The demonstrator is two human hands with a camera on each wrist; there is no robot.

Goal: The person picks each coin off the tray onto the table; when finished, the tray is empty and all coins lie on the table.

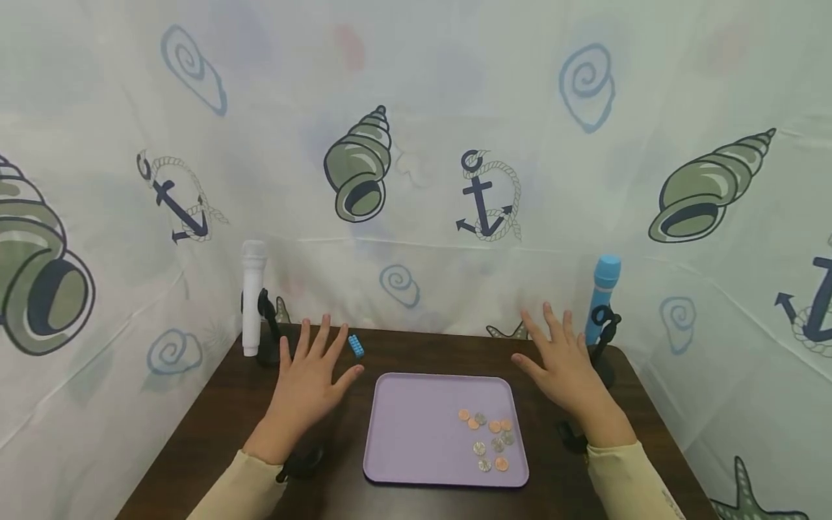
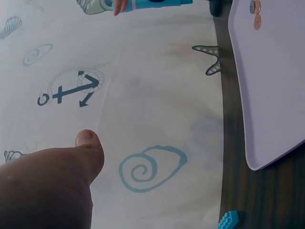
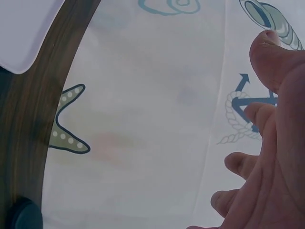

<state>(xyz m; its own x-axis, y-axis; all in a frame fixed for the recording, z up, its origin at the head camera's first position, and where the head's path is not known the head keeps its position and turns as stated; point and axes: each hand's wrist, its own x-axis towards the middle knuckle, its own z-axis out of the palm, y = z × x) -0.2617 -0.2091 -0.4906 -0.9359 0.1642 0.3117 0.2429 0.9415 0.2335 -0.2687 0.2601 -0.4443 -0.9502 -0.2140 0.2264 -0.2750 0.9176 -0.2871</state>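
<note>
Blue toy brick (image 1: 355, 345), at 1 o'clock of the spread, empty left hand (image 1: 310, 375), is judged light, rigid and studded: pinch its long sides; the right hand (image 1: 562, 365) is likewise spread and empty.

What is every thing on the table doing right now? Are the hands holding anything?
left hand: open, fingers spread, above the table, holding nothing
right hand: open, fingers spread, holding nothing
purple tray: flat on the table, between the hands
coins: loose, scattered in the tray's right part
blue brick: on the table, near the left hand's fingertips, untouched
white tube: standing upright
blue tube: standing upright
</note>
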